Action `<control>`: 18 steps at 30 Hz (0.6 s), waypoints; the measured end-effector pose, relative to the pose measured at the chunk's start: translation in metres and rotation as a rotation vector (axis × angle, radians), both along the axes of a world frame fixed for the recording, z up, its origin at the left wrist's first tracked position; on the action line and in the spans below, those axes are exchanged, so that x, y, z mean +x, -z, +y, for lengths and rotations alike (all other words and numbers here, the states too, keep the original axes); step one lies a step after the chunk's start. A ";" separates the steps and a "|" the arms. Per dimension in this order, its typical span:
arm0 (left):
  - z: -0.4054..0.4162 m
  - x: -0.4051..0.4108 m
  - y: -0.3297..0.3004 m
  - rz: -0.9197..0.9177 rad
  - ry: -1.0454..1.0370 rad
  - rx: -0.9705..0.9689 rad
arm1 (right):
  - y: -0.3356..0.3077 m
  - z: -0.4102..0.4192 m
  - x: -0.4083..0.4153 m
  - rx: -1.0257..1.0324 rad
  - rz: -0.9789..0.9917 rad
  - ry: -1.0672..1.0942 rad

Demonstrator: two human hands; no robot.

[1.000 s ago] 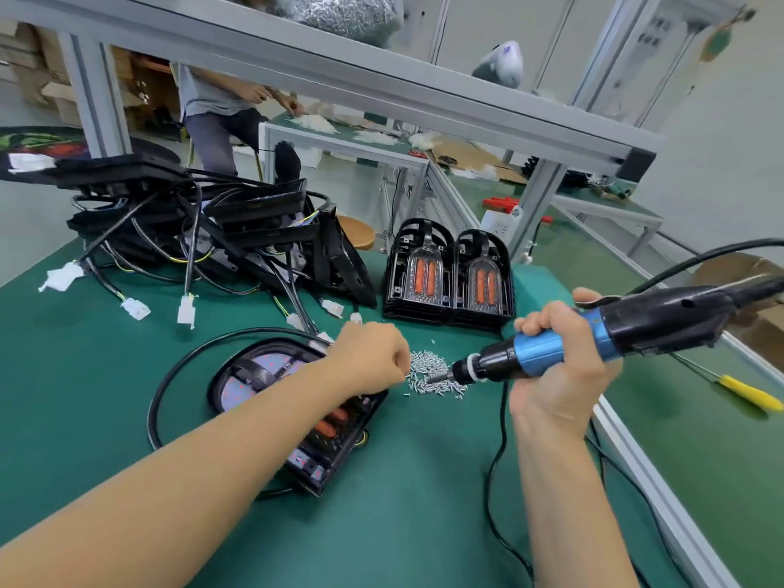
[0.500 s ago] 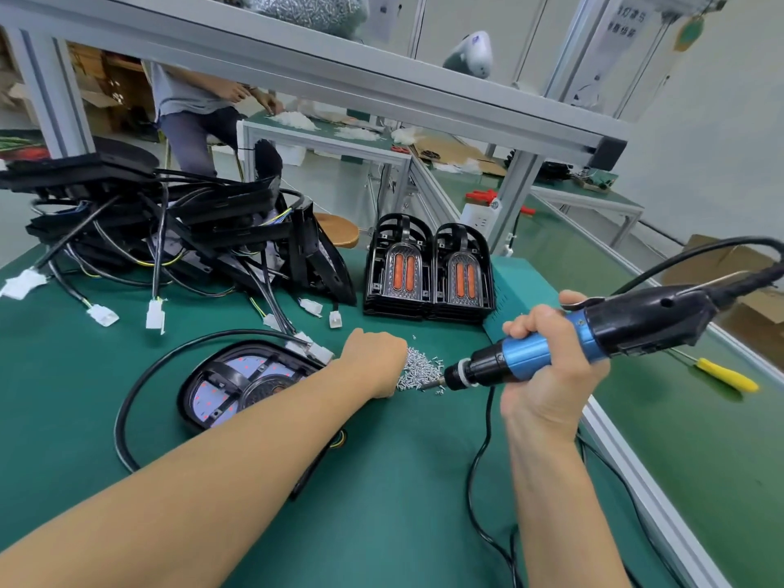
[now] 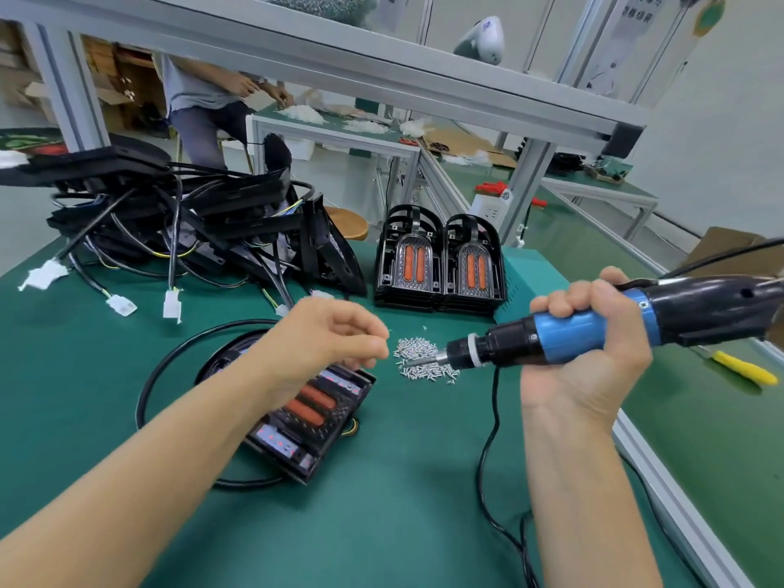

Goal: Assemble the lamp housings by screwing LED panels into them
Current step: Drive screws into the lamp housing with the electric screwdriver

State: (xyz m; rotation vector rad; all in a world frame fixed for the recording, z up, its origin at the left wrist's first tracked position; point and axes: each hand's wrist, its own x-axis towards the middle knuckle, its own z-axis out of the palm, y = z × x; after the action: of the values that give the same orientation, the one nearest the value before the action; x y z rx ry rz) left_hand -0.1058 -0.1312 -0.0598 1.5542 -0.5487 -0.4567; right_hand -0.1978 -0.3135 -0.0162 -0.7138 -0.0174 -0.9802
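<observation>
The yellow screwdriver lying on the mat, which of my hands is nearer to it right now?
Right. Your right hand, gripping the electric screwdriver, is just left of the yellow screwdriver. Your left hand is much farther left, beyond the screw pile.

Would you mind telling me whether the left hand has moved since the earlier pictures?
Yes. The left hand has drawn back left from the screw pile, which it touched before.

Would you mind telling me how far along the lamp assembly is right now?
Done: two finished-looking housings stand at the back. In hand: the right hand grips the electric screwdriver; the left hand hovers beside the screw pile, above the open housing. Left: the tangled housing stack.
</observation>
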 end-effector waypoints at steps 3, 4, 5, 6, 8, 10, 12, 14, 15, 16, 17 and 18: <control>0.028 -0.015 0.010 0.154 -0.037 -0.077 | -0.006 0.015 0.002 0.043 -0.029 -0.086; 0.035 -0.019 0.012 0.177 -0.053 -0.090 | -0.008 0.021 0.003 0.050 -0.033 -0.112; 0.040 -0.022 0.016 0.191 -0.066 -0.106 | -0.010 0.026 0.005 0.055 -0.035 -0.138; 0.044 -0.024 0.018 0.203 -0.077 -0.121 | -0.011 0.031 0.006 0.056 -0.038 -0.165; 0.049 -0.029 0.020 0.215 -0.084 -0.152 | -0.012 0.041 0.008 0.048 -0.040 -0.211; 0.053 -0.033 0.021 0.215 -0.092 -0.183 | -0.011 0.049 0.010 0.023 -0.036 -0.234; 0.054 -0.035 0.023 0.210 -0.104 -0.200 | -0.010 0.055 0.010 -0.004 -0.031 -0.241; 0.056 -0.036 0.022 0.207 -0.110 -0.211 | -0.009 0.059 0.010 -0.020 -0.028 -0.243; 0.057 -0.036 0.023 0.203 -0.110 -0.213 | -0.009 0.060 0.010 -0.025 -0.024 -0.243; 0.057 -0.036 0.023 0.200 -0.110 -0.211 | -0.009 0.061 0.010 -0.031 -0.020 -0.242; 0.057 -0.037 0.023 0.196 -0.110 -0.209 | -0.009 0.061 0.010 -0.038 -0.017 -0.242; 0.058 -0.037 0.023 0.196 -0.111 -0.207 | -0.009 0.062 0.010 -0.045 -0.016 -0.242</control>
State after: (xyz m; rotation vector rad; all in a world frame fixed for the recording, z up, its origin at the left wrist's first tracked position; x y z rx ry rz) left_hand -0.1429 -0.0736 -0.0832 1.3177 -0.3454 -0.4470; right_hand -0.1876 -0.2517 -0.0075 -0.7266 -0.1370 -0.7552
